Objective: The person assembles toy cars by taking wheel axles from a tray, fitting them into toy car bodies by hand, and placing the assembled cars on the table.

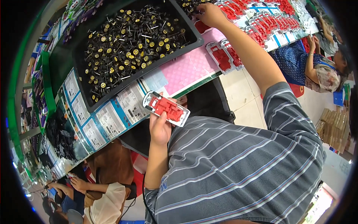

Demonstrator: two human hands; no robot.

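Observation:
My left hand (161, 128) grips a toy car body (168, 109), white with a red underside turned up, just off the table's near edge. The thumb presses on the red part, and the other fingers are behind it. My right arm stretches out to the far right. There my right hand (210, 15) is at the edge of a heap of black toy wheels (189, 5), its fingers bent in among them. Whatever those fingertips pinch is too small to make out.
A large black tray (195, 31) heaped with yellow-hubbed wheels on axles covers the table's middle. Two white-and-red car bodies (220, 56) lie by the right edge, with rows of red and white ones (274, 26) beyond. Other people sit at both ends.

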